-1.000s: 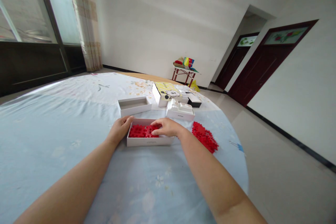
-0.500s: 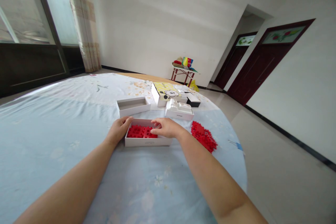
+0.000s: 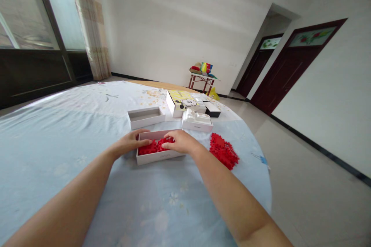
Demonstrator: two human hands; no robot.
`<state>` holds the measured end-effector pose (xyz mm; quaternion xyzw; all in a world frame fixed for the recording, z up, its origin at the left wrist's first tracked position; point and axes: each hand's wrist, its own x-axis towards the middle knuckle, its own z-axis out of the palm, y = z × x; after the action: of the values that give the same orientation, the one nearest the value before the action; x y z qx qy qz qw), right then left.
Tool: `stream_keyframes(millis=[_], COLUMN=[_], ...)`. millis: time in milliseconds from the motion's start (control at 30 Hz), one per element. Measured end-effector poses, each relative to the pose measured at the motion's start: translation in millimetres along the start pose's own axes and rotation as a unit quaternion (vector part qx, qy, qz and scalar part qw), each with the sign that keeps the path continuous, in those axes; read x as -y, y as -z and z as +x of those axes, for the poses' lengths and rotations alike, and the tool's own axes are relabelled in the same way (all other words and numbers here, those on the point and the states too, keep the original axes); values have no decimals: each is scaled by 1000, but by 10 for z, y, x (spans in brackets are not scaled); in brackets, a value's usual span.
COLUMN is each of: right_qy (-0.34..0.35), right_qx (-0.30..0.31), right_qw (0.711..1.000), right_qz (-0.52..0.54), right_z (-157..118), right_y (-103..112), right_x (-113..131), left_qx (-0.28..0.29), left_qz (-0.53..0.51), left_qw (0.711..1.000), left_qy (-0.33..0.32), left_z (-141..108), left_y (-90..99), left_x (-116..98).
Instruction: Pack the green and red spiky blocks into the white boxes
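— Where are your hands?

— Both are at the white box (image 3: 158,156) on the table (image 3: 58,139). My left hand (image 3: 130,143) lies over its left rim, fingers loose, gripping nothing. My right hand (image 3: 179,141) has its fingertips down on the red pieces (image 3: 150,148) inside; whether they pinch one, I cannot tell.

— Anything nearby?

— A red pile (image 3: 223,151) just to the right.

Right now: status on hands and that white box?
Left hand on white box left rim. Right hand fingers on red pieces inside. More red pieces loose to the right. Nothing blocking.
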<state>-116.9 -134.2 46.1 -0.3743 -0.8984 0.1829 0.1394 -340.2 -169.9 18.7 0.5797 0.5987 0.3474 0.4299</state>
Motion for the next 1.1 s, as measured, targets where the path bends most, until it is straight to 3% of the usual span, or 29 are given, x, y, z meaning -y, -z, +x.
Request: stream_keyframes(millis=[300,533,633,833,967,1100], right_qy=[56,49,14,-82,-139,-162], right_qx=[25,-14,-35,-161,-91,-3], right_qw=[998,997,996,982,985,976], right_qz=[11,52,76,59,-37,-143], right_z=[39,3,-62,-400,-635,-722], right_y=[-18,-69,43,499,543,383], right_x=[105,25,-68,-521,-773,-759], left_qx=[1,-18,-47,-172,-220,-242], left_qz=[-4,-11,4,93,143,151], left_qw=[1000,999,998,977,960,954], left_qy=[-25,-44,-47,-84,-96,-94], left_z=[33,6,9,142,213,229], left_y=[3,-34,-54,-73,-74,-61], left_x=[103,44,45,158,224,268])
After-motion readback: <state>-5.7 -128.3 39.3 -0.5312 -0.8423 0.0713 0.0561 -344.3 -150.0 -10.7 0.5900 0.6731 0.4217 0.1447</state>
